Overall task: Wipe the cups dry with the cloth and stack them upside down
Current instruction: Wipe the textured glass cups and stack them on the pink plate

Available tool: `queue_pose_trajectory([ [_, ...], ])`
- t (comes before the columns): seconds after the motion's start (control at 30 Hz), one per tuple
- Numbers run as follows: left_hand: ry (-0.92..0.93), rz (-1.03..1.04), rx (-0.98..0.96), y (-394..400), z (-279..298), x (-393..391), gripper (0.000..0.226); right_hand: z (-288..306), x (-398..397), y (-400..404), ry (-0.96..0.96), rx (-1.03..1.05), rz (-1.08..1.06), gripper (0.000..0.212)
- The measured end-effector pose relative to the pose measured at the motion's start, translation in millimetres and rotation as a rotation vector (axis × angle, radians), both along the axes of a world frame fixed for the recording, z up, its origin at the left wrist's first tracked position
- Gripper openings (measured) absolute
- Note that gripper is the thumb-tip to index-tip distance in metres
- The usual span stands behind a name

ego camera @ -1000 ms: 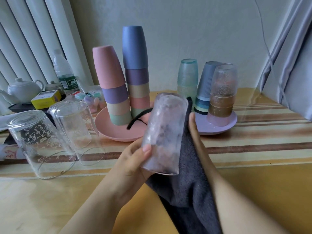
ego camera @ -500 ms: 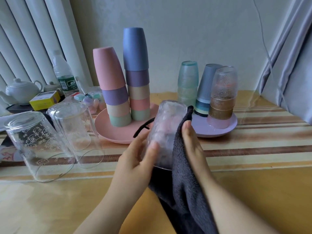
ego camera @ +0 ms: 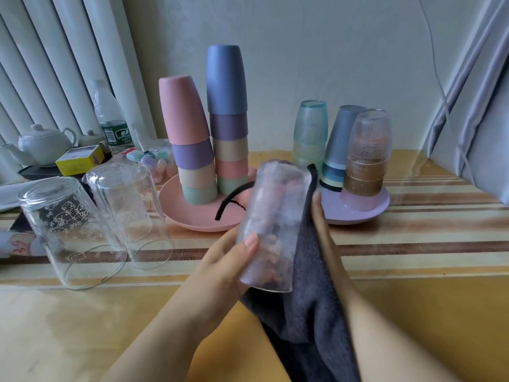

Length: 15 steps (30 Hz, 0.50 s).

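My left hand [ego camera: 228,260] grips a frosted clear cup [ego camera: 272,224] upside down above the table, thumb across its lower side. A dark grey cloth [ego camera: 308,293] wraps the cup's right side and hangs down under it. My right hand [ego camera: 321,216] presses the cloth against the cup, most of the hand hidden behind the cloth. Two clear glasses [ego camera: 68,230] [ego camera: 129,205] stand upside down at the left. Two stacks of pastel cups [ego camera: 190,150] [ego camera: 227,119] stand upside down on a pink plate [ego camera: 176,205].
A purple plate [ego camera: 382,208] at the right back holds stacks of translucent cups [ego camera: 366,158]. A teapot [ego camera: 44,144], a water bottle [ego camera: 110,119], a yellow box [ego camera: 80,159] and small clips sit at the left back. A curtain [ego camera: 479,106] hangs on the right.
My left thumb has shifted back onto the cup's lower side and the cup has turned a little in my hands. My right hand still presses the cloth on it.
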<state>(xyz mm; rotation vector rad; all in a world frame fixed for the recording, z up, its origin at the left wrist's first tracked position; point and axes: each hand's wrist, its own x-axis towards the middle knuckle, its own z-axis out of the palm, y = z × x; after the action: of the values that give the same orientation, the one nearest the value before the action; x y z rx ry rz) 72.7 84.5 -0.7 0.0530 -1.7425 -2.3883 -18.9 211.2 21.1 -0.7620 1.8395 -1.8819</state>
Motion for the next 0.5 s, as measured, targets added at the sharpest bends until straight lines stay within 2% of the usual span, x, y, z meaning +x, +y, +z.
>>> queue_pose_trajectory([
  [0.1, 0.017, -0.011, 0.134, -7.8, -0.8, -1.8, 0.093, 6.0, 14.7, -6.4, 0.024, 0.041, 0.110, 0.048],
  [0.17, -0.004, 0.018, 0.117, -8.1, -0.2, -2.8, 0.085, 1.5, 12.6, -6.3, 0.017, 0.007, 0.048, 0.057],
  [0.2, -0.017, 0.069, 0.046, -6.3, 0.7, -3.2, 0.076, 0.9, 10.3, -6.3, -0.003, -0.004, -0.003, 0.060],
  [0.33, 0.051, 0.413, -0.298, 0.7, 2.3, -5.6, 0.041, 2.1, 2.0, -7.9, 0.011, -0.058, -0.131, 0.045],
  [0.43, 0.091, 0.439, -0.485, 3.1, 0.5, -6.2, 0.045, -2.2, -3.0, -13.5, 0.034, -0.103, -0.198, 0.021],
  [0.5, 0.057, 0.412, -0.532, 5.3, -3.1, -5.5, 0.062, -3.8, -3.5, -16.1, 0.045, -0.118, -0.205, 0.018],
])
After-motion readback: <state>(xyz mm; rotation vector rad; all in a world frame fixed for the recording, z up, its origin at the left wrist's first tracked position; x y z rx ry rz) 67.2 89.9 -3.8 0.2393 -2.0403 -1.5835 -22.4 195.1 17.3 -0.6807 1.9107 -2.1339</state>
